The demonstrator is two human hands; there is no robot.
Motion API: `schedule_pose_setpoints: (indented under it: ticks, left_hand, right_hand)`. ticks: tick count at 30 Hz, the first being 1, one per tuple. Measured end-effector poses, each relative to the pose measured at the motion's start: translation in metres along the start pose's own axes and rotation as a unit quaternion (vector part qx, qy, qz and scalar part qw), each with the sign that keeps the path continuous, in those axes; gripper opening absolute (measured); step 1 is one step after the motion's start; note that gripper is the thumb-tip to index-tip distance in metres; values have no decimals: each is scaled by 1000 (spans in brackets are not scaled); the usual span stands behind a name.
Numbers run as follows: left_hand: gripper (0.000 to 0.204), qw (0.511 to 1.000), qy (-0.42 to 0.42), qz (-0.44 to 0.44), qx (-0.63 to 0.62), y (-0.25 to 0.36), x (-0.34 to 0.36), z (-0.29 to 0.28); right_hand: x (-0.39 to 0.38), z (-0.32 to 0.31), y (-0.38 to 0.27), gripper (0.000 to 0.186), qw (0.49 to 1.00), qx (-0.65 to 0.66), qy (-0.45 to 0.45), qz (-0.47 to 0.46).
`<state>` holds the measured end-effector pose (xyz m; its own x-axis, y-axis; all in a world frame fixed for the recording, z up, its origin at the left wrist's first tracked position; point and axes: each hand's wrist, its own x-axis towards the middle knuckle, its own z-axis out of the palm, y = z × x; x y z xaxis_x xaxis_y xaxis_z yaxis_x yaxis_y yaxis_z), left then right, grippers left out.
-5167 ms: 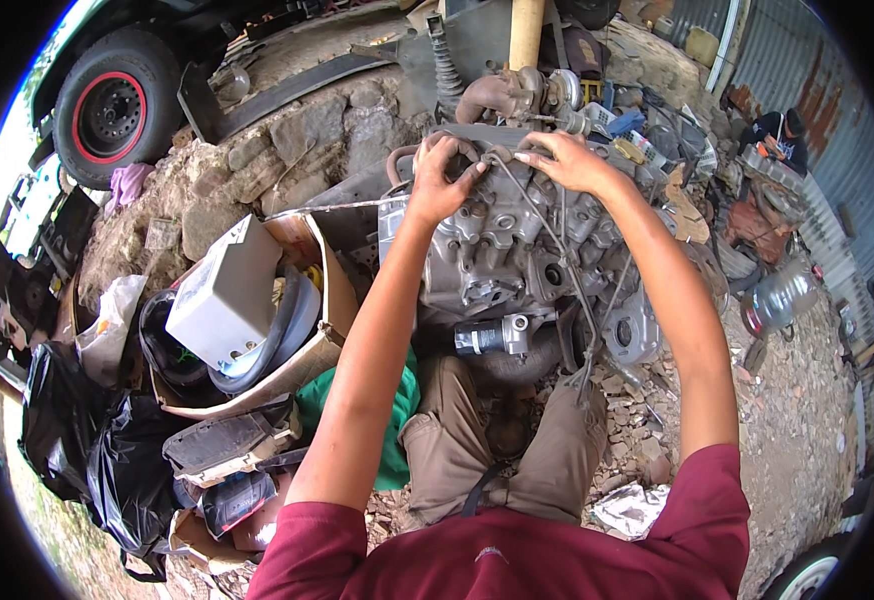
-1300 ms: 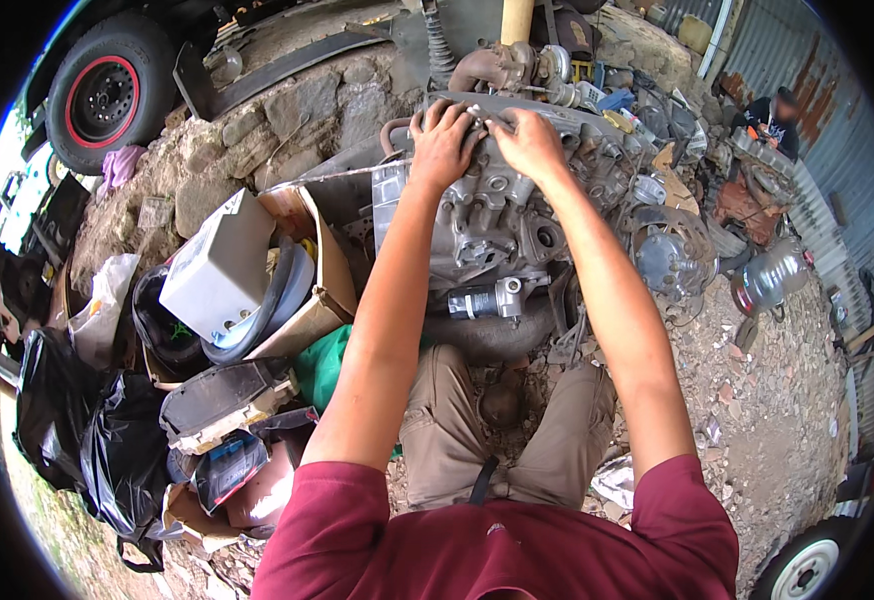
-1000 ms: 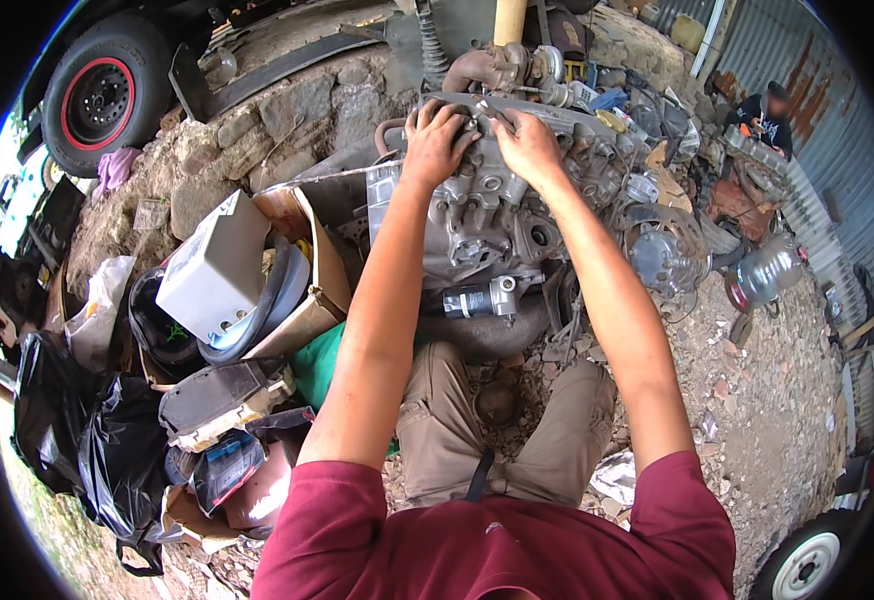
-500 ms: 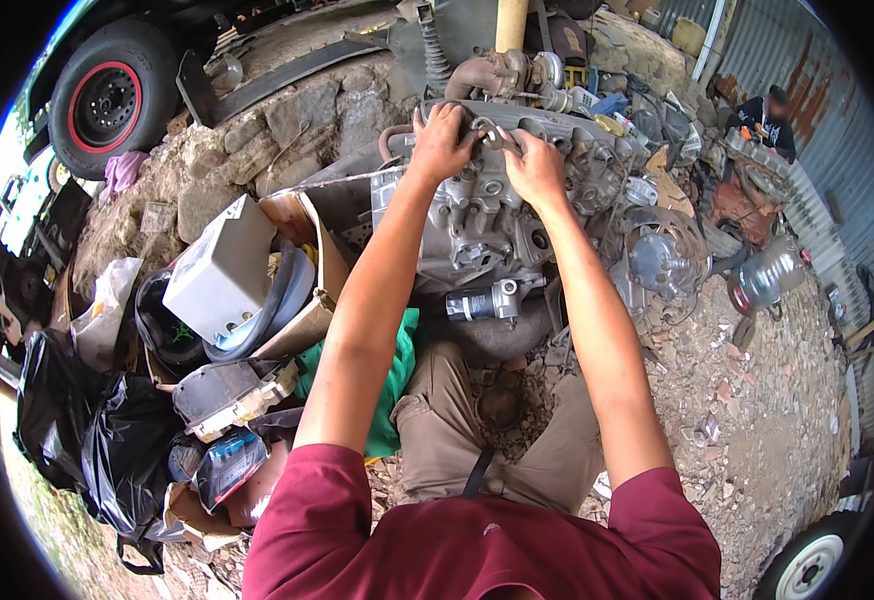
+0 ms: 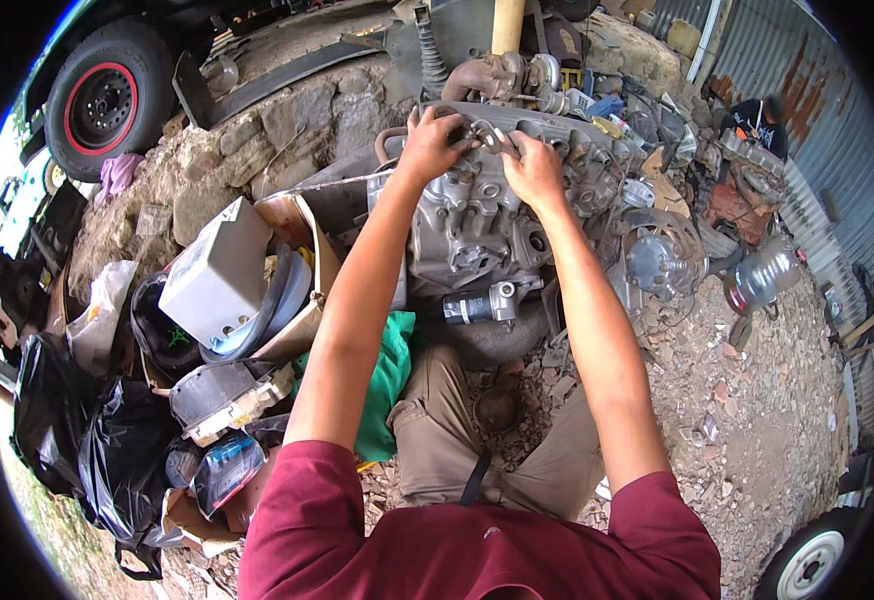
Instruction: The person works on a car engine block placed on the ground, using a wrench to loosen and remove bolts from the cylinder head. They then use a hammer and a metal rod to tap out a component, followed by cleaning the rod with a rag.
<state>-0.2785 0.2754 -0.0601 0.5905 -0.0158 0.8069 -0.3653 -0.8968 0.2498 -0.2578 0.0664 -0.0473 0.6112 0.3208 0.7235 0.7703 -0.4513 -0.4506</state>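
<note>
Both arms reach forward over a grey metal engine [image 5: 472,225]. Between my hands, above the engine's top, is a small, dark, curved metal part [image 5: 489,134] with a ring-like bend; its exact kind is too small to tell. My right hand [image 5: 534,168] pinches its right end between thumb and fingers. At the part's left side, my left hand [image 5: 433,146] has bent fingers with the tips closed against it; whatever else they hold is hidden. Low on the engine's near side sits a dark cylindrical filter [image 5: 469,307] on a metal housing.
An open cardboard box [image 5: 329,250] holding a white box-shaped case [image 5: 215,270] stands left, beside black plastic bags [image 5: 122,450]. A rusty pipe elbow [image 5: 482,78] lies beyond the engine. At right are a clear plastic jug [image 5: 760,275] and gravel; another person [image 5: 757,125] sits far right.
My left hand has shifted slightly left and turned a little, its fingers more bent beside the curved metal part. The right hand keeps its hold, and the whole view has moved slightly.
</note>
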Motion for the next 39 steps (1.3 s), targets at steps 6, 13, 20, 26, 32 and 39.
schedule_pose_setpoints:
  ticks: [6, 13, 20, 26, 32, 39]
  left_hand:
    - [33, 999, -26, 26, 25, 10, 6, -8]
    - [32, 998, -18, 53, -31, 12, 15, -13]
    - [40, 995, -60, 34, -67, 12, 7, -12]
    - [37, 989, -50, 129, 51, 2, 1, -16]
    - [35, 989, -40, 128, 66, -3, -2, -9]
    - [38, 997, -6, 70, 13, 15, -14, -9]
  right_hand:
    - [-5, -4, -7, 19, 1000, 11, -1, 14]
    - [-3, -2, -5, 20, 1000, 1, -4, 18]
    - [-2, -4, -5, 20, 1000, -6, -17, 23]
    - [-4, -3, -4, 21, 1000, -6, -15, 24]
    - [-9, -3, -5, 24, 1000, -12, -20, 15]
    - [-19, -29, -4, 19, 990, 32, 130, -39]
